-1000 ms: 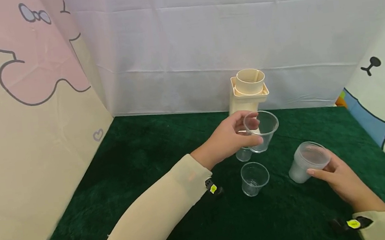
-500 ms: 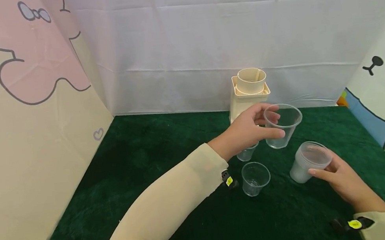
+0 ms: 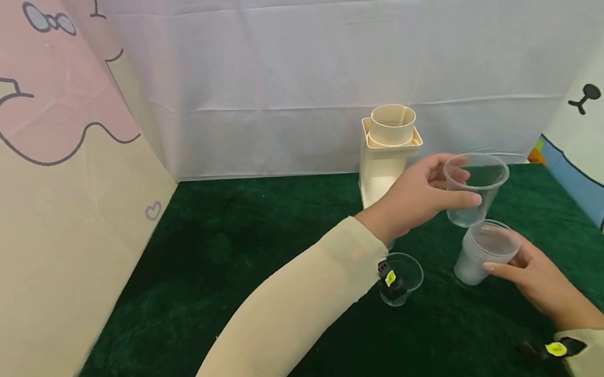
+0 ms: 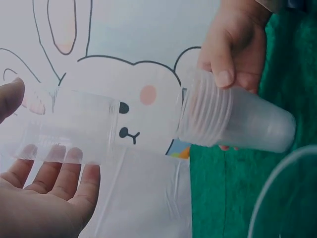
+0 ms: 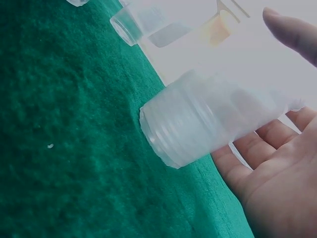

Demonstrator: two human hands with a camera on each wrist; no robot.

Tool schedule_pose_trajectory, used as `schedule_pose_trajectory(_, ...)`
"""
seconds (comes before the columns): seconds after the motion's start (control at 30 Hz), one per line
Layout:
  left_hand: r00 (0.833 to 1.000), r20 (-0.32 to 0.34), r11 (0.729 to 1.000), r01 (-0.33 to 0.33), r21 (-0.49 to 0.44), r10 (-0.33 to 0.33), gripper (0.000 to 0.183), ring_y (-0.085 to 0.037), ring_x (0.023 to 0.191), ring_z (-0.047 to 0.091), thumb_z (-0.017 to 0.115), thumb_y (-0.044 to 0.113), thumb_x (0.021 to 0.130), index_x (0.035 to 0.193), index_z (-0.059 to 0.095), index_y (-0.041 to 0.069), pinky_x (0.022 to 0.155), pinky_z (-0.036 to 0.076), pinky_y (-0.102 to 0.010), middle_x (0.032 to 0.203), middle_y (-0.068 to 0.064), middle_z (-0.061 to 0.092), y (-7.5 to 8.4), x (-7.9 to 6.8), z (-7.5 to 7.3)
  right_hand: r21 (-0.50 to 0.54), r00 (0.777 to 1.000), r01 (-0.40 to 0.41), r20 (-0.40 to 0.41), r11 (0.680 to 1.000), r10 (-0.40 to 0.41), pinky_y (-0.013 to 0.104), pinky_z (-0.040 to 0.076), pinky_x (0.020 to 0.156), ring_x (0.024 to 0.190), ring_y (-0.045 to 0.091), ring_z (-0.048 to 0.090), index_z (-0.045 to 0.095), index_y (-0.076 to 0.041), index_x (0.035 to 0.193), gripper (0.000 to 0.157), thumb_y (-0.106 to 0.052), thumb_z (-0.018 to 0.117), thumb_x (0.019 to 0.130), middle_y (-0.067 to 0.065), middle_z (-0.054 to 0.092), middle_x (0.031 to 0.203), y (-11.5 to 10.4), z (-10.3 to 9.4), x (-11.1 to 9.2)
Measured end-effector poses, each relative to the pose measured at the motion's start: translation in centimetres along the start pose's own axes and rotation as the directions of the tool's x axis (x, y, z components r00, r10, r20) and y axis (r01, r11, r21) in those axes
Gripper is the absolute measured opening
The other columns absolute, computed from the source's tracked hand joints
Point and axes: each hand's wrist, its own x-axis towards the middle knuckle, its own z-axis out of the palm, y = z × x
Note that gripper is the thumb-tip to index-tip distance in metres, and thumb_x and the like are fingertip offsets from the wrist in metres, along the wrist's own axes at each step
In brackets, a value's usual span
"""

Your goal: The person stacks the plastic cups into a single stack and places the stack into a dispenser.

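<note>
My left hand (image 3: pixel 431 192) holds a single clear plastic cup (image 3: pixel 477 178) by its side, thumb in front and fingers behind. That cup hangs just above and slightly left of a stack of nested clear cups (image 3: pixel 480 258), which my right hand (image 3: pixel 542 285) grips around the right side. In the left wrist view the stack's layered rims (image 4: pixel 208 109) face the held cup (image 4: pixel 74 126), with a gap between them. Another clear cup (image 3: pixel 409 276) stands upright on the green cloth, partly hidden by the left wrist's camera.
A cream plastic cup dispenser (image 3: pixel 383 167) with a round top stands at the back against the white curtain (image 3: pixel 276 61). Beneath it a further cup is nearly hidden by my left hand. Dark green cloth (image 3: pixel 218 241) covers the table, and printed curtains (image 3: pixel 58 210) enclose the sides.
My left hand has carried its cup rightward from in front of the dispenser to above the stack. The right hand and stack have stayed almost still.
</note>
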Motion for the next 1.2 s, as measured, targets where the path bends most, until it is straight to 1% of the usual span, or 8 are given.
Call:
schedule_pose_trajectory(0.1,1.000,0.008,1.000,0.006,-0.006,-0.006,0.053,0.001,0.101,0.053,0.071,0.013,0.084,0.130,0.049,0.027,0.085,0.045,-0.021,0.109,0.014,0.057,0.1,0.5,0.6,0.006,1.000,-0.002,0.009,1.000,0.002,0.016,0.044,0.081,0.114,0.010,0.045,0.028,-0.013,0.145,0.059,-0.003,0.054,0.094,0.007,0.039,0.136,0.1,-0.1,0.0)
schedule_pose_trajectory(0.23,1.000,0.020,1.000,0.017,0.003,-0.017,0.053,0.002,0.100,0.053,0.071,0.012,0.083,0.130,0.049,0.025,0.083,0.046,-0.020,0.109,0.013,0.058,0.2,0.9,1.4,0.023,1.000,-0.009,0.021,1.000,0.008,0.016,0.044,0.082,0.116,0.010,0.044,0.025,-0.016,0.147,0.061,-0.002,0.053,0.094,0.006,0.037,0.138,0.1,-0.2,0.0)
schedule_pose_trajectory(0.37,1.000,0.017,1.000,0.017,0.022,-0.017,0.053,0.003,0.100,0.053,0.072,0.013,0.083,0.129,0.050,0.026,0.081,0.046,-0.020,0.110,0.014,0.057,0.1,1.2,1.9,0.027,1.000,-0.014,0.021,1.000,0.013,0.015,0.043,0.082,0.117,0.009,0.042,0.023,-0.019,0.148,0.063,-0.003,0.053,0.095,0.005,0.035,0.140,-0.1,-0.1,0.1)
schedule_pose_trajectory(0.63,1.000,0.022,0.999,0.018,0.033,-0.019,0.053,0.003,0.100,0.052,0.073,0.014,0.083,0.128,0.049,0.028,0.081,0.046,-0.019,0.111,0.016,0.057,-0.9,2.2,2.6,0.043,1.000,-0.011,0.025,0.999,0.010,0.014,0.043,0.082,0.118,0.007,0.041,0.022,-0.019,0.149,0.064,-0.004,0.053,0.094,0.006,0.034,0.141,-0.3,0.0,0.2)
schedule_pose_trajectory(0.73,0.999,0.025,0.998,0.024,0.062,-0.025,0.054,0.004,0.101,0.052,0.073,0.015,0.082,0.128,0.049,0.030,0.082,0.045,-0.018,0.111,0.017,0.056,-1.4,2.5,2.9,0.052,1.000,-0.009,0.028,0.999,0.008,0.014,0.043,0.082,0.118,0.006,0.042,0.022,-0.019,0.149,0.064,-0.003,0.053,0.094,0.005,0.034,0.141,-0.3,-0.1,0.1)
schedule_pose_trajectory(0.87,0.999,0.012,0.994,0.039,0.097,-0.041,0.055,0.005,0.100,0.052,0.075,0.017,0.080,0.127,0.049,0.031,0.082,0.045,-0.018,0.109,0.018,0.056,-2.2,2.7,3.1,0.062,0.999,0.004,0.033,0.998,-0.006,0.016,0.044,0.083,0.117,0.007,0.044,0.023,-0.016,0.148,0.064,-0.001,0.053,0.094,0.007,0.036,0.138,-0.2,-0.1,0.1)
schedule_pose_trajectory(1.03,0.999,-0.005,0.993,0.055,0.106,-0.054,0.054,0.004,0.099,0.051,0.076,0.019,0.080,0.125,0.050,0.031,0.080,0.046,-0.018,0.108,0.019,0.056,-3.0,3.0,3.4,0.032,1.000,0.000,0.030,0.999,-0.001,0.015,0.044,0.082,0.116,0.006,0.044,0.022,-0.018,0.149,0.065,-0.003,0.053,0.094,0.006,0.036,0.139,-0.2,-0.1,0.1)
schedule_pose_trajectory(1.2,0.998,0.000,0.991,0.062,0.117,-0.063,0.053,0.004,0.099,0.051,0.076,0.020,0.080,0.125,0.050,0.031,0.081,0.046,-0.018,0.109,0.018,0.056,-3.4,3.1,3.8,0.021,1.000,-0.004,0.029,1.000,0.004,0.015,0.044,0.082,0.116,0.004,0.043,0.021,-0.019,0.149,0.065,-0.003,0.053,0.094,0.004,0.036,0.139,-0.2,-0.1,0.0)
